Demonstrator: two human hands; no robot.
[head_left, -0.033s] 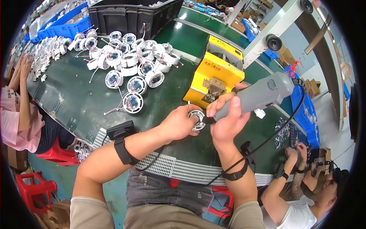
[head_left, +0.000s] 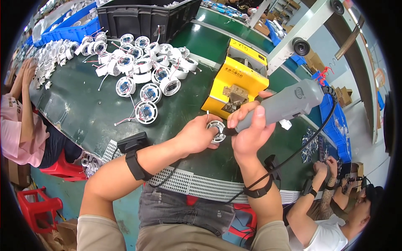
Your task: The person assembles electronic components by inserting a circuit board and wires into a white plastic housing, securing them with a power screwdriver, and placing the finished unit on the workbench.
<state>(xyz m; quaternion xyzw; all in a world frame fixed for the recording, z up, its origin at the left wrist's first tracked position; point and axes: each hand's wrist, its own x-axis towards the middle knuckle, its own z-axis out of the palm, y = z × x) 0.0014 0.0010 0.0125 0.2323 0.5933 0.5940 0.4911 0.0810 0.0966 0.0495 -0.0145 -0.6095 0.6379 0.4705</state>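
Note:
In my right hand point(head_left: 252, 129) is a grey electric screwdriver point(head_left: 289, 102), gripped near its front end, with a black cable at its back. Its dark tip points left and meets a round white housing point(head_left: 216, 130). My left hand point(head_left: 199, 134) pinches that housing above the green tabletop; fingers cover part of its inside. Just beyond my hands stands a yellow screw feeder point(head_left: 234, 77) with a metal block on its front. Similar white round housings point(head_left: 146, 112) with blue boards and thin wires lie heaped to the left.
A black crate point(head_left: 142, 23) and a blue bin point(head_left: 71, 27) stand at the back left. White parts point(head_left: 52, 56) lie at the far left. The screwdriver's cable point(head_left: 305, 146) loops past my right forearm. Co-workers' hands point(head_left: 26, 73) are at the left and others point(head_left: 324, 167) at the right.

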